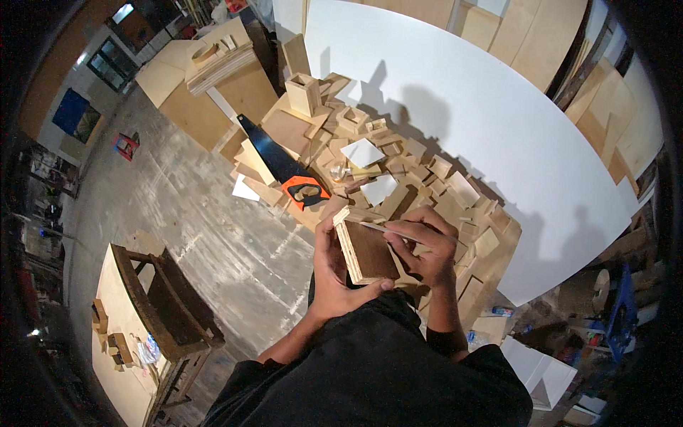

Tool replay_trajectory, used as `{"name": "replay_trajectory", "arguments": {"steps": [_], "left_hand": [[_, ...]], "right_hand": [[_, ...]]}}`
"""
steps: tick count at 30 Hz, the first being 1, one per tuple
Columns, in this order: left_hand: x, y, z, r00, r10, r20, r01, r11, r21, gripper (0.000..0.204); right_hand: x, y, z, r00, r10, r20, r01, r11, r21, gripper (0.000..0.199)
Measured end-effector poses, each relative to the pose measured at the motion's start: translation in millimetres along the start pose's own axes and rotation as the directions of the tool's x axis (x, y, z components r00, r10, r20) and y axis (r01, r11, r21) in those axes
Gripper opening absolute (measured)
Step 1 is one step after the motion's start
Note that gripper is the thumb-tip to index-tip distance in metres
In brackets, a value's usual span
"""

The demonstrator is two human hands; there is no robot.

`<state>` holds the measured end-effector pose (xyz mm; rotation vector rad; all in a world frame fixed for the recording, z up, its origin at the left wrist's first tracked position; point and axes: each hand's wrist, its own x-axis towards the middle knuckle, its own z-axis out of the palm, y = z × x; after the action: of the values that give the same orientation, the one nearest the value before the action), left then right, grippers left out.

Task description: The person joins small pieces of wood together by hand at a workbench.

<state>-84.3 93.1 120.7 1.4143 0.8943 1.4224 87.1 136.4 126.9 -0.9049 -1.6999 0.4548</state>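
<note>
Near the middle of the head view, my left hand is wrapped round a small plywood block, its thumb along the near edge. The block has a brown face and a pale layered edge, and it is tilted above the table. My right hand is closed at the block's right side, fingers bent. A thin greyish edge shows by its fingertips; what it is I cannot make out. Just beyond my hands, a handsaw with a dark blade and orange-black handle lies on the wood pieces.
Several wooden offcuts cover the worktable, with an open-topped wooden box at the far end. A large white panel stands behind. Plywood sheets are stacked far left; another table stands lower left.
</note>
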Motion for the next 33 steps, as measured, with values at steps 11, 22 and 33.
{"name": "replay_trajectory", "arguments": {"steps": [11, 22, 33], "left_hand": [[4, 0, -7, 0.989, -0.076, 0.129, 0.081, 0.996, -0.029, 0.102], [2, -23, -25, 0.99, -0.128, 0.063, 0.134, 0.986, -0.095, 0.101], [4, -16, -20, 0.987, -0.156, -0.021, 0.152, 0.979, -0.138, 0.102]], "right_hand": [[12, -7, 1, 0.999, -0.021, 0.041, 0.017, 0.995, 0.098, 0.017], [-8, 7, 12, 0.991, 0.095, 0.096, -0.095, 0.995, -0.003, 0.015], [-14, 20, 14, 0.986, 0.101, 0.136, -0.098, 0.995, -0.032, 0.017]]}}
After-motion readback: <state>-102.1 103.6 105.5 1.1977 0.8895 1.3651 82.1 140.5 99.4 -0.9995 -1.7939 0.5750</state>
